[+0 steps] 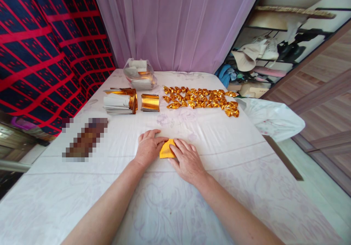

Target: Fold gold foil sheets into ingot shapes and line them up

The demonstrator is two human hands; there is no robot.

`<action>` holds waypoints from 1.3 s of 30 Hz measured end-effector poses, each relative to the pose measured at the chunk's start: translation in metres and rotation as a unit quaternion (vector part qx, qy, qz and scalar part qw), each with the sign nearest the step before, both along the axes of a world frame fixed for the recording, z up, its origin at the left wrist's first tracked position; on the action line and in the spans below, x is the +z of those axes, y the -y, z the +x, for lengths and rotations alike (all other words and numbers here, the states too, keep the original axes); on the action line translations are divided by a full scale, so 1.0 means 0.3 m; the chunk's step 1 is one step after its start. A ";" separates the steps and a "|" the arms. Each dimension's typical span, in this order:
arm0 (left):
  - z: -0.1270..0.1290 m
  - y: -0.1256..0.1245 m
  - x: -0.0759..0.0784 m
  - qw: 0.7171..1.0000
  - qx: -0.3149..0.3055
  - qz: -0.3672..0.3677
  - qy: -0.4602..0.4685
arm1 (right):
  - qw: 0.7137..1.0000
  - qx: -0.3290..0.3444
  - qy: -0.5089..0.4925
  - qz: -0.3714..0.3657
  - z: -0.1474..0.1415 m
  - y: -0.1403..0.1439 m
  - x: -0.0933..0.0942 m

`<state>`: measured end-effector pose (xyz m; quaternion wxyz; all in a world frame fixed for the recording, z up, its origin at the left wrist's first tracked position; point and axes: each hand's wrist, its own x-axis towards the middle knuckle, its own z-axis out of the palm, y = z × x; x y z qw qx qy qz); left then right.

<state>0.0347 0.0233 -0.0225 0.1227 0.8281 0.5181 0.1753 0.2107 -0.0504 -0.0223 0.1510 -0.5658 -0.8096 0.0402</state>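
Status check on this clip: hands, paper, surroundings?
Left hand and right hand flat, pressing the gold paper on the table. Folded gold pieces behind, apart.

A small gold paper sheet (167, 149) lies flat on the white cloth, partly folded

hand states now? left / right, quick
Left hand: open, flat, fingers pressing the left edge of the gold paper on the table.
Right hand: open, flat, fingertips pressing the paper's right side. Neither hand grips it.
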 end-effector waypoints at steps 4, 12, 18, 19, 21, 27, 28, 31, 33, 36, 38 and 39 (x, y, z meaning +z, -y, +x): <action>-0.002 0.010 0.010 0.999 0.004 0.036 0.008 | 1.000 -0.005 -0.006 0.004 0.008 -0.008 0.002; -0.041 0.057 0.031 1.000 -0.014 0.009 0.003 | 0.999 -0.025 -0.033 0.018 0.015 -0.028 -0.007; -0.053 0.085 0.027 1.000 -0.014 -0.014 -0.010 | 0.998 -0.035 -0.038 0.021 0.003 -0.031 -0.005; -0.055 0.084 0.027 1.000 -0.015 -0.020 -0.013 | 0.998 -0.036 -0.037 0.020 0.002 -0.030 -0.004; -0.058 0.080 0.027 0.999 -0.021 -0.032 -0.016 | 0.998 -0.039 -0.038 0.021 -0.001 -0.029 -0.003; -0.066 0.074 0.019 0.999 -0.030 -0.043 -0.007 | 0.997 -0.057 -0.037 0.024 -0.017 -0.017 0.002; -0.066 0.074 0.018 0.999 -0.030 -0.044 -0.007 | 0.997 -0.062 -0.038 0.026 -0.021 -0.015 0.002; -0.067 0.073 0.015 0.999 -0.032 -0.042 -0.006 | 0.996 -0.071 -0.050 0.033 -0.028 -0.009 0.000; -0.069 0.073 0.014 0.998 -0.034 -0.044 -0.005 | 0.995 -0.071 -0.061 0.029 -0.027 -0.007 -0.002; -0.070 0.071 0.016 0.998 -0.034 -0.053 -0.006 | 0.996 -0.061 -0.067 0.006 -0.015 -0.009 -0.003; -0.070 0.071 0.018 0.998 -0.034 -0.058 -0.007 | 0.996 -0.052 -0.065 -0.014 -0.001 -0.012 -0.002; -0.070 0.071 0.020 0.998 -0.033 -0.060 -0.008 | 0.997 -0.047 -0.063 -0.024 0.007 -0.014 -0.002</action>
